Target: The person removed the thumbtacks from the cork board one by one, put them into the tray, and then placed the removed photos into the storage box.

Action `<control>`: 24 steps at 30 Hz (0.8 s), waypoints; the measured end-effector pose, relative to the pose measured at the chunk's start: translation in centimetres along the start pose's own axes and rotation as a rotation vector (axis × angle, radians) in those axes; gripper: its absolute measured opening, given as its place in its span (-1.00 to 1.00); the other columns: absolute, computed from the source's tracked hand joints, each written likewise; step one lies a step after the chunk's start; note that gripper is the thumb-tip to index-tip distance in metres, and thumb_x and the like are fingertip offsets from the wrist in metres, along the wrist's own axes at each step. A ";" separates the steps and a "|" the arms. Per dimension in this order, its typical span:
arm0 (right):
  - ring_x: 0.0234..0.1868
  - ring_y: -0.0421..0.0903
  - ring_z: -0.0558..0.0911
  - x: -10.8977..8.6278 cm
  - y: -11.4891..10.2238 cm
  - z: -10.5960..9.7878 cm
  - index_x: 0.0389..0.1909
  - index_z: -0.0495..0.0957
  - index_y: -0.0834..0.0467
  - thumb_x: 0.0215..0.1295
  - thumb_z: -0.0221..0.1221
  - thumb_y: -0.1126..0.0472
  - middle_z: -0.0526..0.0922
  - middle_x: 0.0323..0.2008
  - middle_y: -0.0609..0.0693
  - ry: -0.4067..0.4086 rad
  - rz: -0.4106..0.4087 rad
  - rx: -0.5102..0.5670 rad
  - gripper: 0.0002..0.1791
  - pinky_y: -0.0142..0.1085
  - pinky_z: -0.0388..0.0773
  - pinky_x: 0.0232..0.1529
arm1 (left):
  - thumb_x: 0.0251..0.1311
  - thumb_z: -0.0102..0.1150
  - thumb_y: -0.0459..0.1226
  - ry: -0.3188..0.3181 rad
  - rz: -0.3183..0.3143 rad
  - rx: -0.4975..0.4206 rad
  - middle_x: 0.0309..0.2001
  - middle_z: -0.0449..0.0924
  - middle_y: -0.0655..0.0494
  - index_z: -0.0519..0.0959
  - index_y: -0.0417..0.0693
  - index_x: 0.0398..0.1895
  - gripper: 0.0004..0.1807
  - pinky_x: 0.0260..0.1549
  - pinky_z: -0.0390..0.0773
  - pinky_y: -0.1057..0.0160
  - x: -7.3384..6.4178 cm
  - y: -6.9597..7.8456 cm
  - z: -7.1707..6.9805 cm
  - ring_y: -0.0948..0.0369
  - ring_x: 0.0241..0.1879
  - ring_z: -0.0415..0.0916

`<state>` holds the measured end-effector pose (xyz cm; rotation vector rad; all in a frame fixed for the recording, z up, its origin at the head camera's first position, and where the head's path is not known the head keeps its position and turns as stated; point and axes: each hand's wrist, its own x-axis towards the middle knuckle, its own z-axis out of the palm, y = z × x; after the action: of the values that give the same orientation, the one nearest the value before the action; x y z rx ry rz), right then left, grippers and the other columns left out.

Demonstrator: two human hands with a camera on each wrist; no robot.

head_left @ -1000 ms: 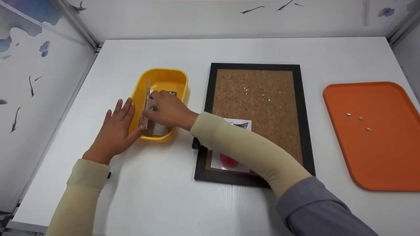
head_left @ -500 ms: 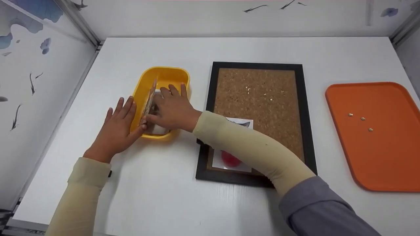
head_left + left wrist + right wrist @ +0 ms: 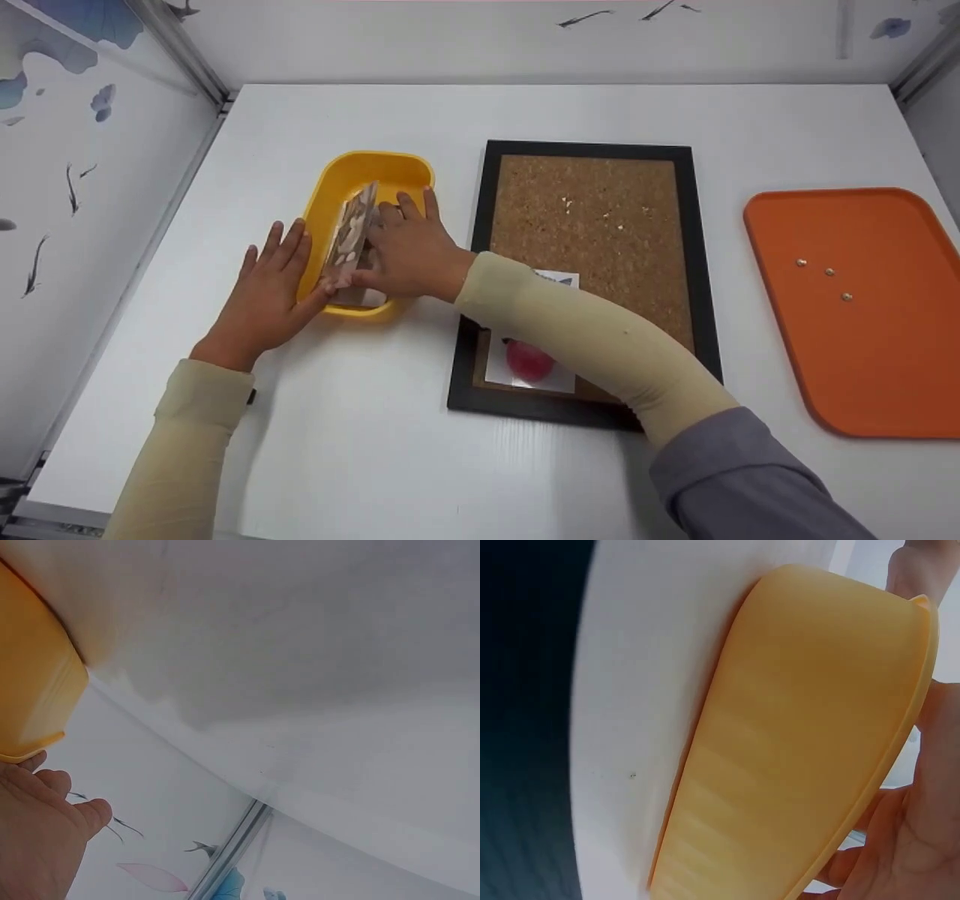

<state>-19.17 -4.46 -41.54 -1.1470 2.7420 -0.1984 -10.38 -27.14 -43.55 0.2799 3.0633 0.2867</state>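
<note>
A picture card (image 3: 351,236) stands tilted inside the yellow tub (image 3: 319,195) in the head view, its printed face turned left and up. My right hand (image 3: 412,251) is over the tub on the card's right side. Its thumb touches the card's lower edge; some fingers stretch towards the tub's far right rim, and part of the hand is hidden behind the card. My left hand (image 3: 266,300) rests along the tub's left rim with fingers straight, thumb reaching the card's near corner. More cards (image 3: 361,298) lie underneath. The right wrist view shows the tub's outer wall (image 3: 795,712).
A black-framed cork board (image 3: 592,202) lies right of the tub. On it is a white card with a red round picture (image 3: 529,361), partly under my right sleeve. Farther right, several small metal pieces, perhaps pins (image 3: 829,271), lie on an orange tray (image 3: 877,360).
The card has swung from nearly upright to leaning right, so its printed face now shows. My right hand has shifted slightly right, its fingers spreading. My left hand has stayed at the rim.
</note>
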 end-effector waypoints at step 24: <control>0.56 0.12 -0.11 -6.6 9.5 -4.1 0.45 0.28 -0.01 0.39 -0.05 -0.39 0.04 0.54 0.07 0.072 -0.043 0.092 -0.23 0.15 -0.37 0.46 | 0.42 -0.21 0.21 -0.028 -0.032 0.015 0.60 -0.27 -0.02 -0.06 -0.23 0.56 -0.09 0.43 -0.41 -0.16 0.2 0.0 0.1 0.07 0.55 -0.54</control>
<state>-22.03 7.17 -38.60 -1.1979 2.7391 -0.3739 -10.56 -27.08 -43.62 0.2339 3.0406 0.2568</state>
